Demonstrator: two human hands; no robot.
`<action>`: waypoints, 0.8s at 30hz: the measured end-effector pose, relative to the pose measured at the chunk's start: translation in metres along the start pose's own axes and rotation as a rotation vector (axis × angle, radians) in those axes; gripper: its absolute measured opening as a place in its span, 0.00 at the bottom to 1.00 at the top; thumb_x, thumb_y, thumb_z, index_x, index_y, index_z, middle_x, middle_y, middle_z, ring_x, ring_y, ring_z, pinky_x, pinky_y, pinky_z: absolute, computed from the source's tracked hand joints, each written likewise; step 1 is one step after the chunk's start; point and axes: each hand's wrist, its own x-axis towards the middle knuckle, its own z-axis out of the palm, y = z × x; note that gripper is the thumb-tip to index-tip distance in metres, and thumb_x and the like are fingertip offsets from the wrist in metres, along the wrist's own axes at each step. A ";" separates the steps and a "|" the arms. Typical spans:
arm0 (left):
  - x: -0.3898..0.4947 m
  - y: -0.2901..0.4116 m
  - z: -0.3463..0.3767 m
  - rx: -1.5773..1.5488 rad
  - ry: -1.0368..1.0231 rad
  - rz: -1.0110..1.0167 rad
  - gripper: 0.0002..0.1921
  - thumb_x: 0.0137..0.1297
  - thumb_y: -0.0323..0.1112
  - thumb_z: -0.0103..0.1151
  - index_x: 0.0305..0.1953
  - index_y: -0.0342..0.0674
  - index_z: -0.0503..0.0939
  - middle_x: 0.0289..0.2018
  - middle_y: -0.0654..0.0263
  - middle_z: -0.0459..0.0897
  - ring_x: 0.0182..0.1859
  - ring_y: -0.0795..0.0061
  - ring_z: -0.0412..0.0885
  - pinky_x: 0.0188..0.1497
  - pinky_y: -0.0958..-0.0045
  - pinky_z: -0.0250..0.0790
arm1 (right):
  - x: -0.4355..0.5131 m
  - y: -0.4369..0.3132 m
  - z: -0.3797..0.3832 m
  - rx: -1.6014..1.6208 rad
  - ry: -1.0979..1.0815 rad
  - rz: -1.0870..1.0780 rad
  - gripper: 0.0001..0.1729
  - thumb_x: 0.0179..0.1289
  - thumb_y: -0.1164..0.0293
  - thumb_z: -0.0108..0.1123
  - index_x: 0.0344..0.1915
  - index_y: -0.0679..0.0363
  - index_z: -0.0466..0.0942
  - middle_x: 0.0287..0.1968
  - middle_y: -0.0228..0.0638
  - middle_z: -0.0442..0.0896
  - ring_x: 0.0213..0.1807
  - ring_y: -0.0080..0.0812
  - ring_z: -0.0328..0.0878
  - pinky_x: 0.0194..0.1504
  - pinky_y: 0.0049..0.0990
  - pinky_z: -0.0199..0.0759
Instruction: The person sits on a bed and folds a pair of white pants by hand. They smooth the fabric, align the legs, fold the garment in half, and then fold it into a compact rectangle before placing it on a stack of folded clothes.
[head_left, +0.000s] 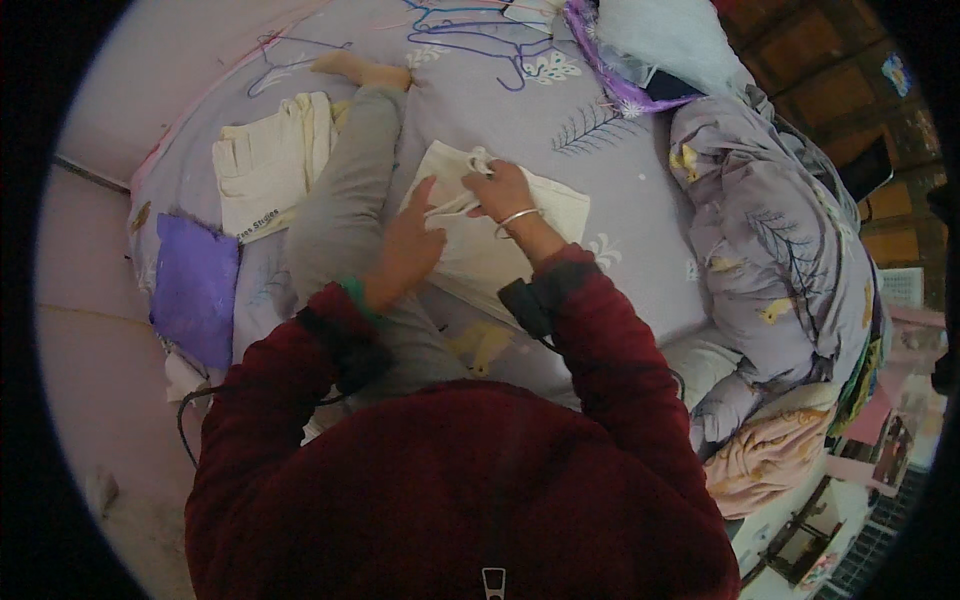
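A cream cloth bag (551, 206) lies flat on the bedsheet before me. A knotted or looped piece of cloth (480, 160) shows at its upper edge. My right hand (504, 193), with a bangle at the wrist, has its fingers curled on a cream strap near that loop. My left hand (412, 247) is over the bag's left side with its index finger and thumb spread; the strap runs towards it, and whether it touches the strap is unclear. Beside my left leg lies a stack of folded cream cloth bags (262, 169), one bearing printed writing.
A purple cloth packet (196, 289) lies at the left edge of the bed. Plastic hangers (480, 31) lie at the top, another (296, 56) further left. A bunched grey quilt (765, 247) and a peach blanket (772, 450) lie at the right. My bent leg (337, 210) separates the bags.
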 end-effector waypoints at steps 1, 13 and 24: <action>0.003 -0.007 -0.008 0.028 0.011 -0.008 0.37 0.54 0.24 0.55 0.68 0.36 0.56 0.49 0.50 0.79 0.50 0.55 0.77 0.52 0.63 0.69 | 0.006 0.004 0.013 0.106 -0.021 -0.029 0.23 0.57 0.70 0.63 0.47 0.77 0.72 0.34 0.44 0.80 0.27 0.34 0.81 0.28 0.31 0.83; 0.017 -0.064 0.002 0.653 -0.099 0.145 0.23 0.60 0.31 0.56 0.57 0.32 0.68 0.60 0.33 0.61 0.59 0.35 0.66 0.63 0.56 0.61 | -0.033 0.101 -0.042 -0.130 0.191 -0.094 0.23 0.64 0.65 0.58 0.55 0.67 0.71 0.40 0.41 0.82 0.35 0.28 0.81 0.34 0.26 0.78; 0.011 -0.039 0.009 0.960 -0.261 0.100 0.30 0.56 0.49 0.63 0.53 0.31 0.73 0.61 0.32 0.60 0.59 0.39 0.68 0.58 0.56 0.67 | -0.075 0.151 -0.095 -0.436 0.524 0.173 0.32 0.47 0.55 0.70 0.44 0.70 0.77 0.40 0.55 0.82 0.41 0.53 0.80 0.44 0.39 0.73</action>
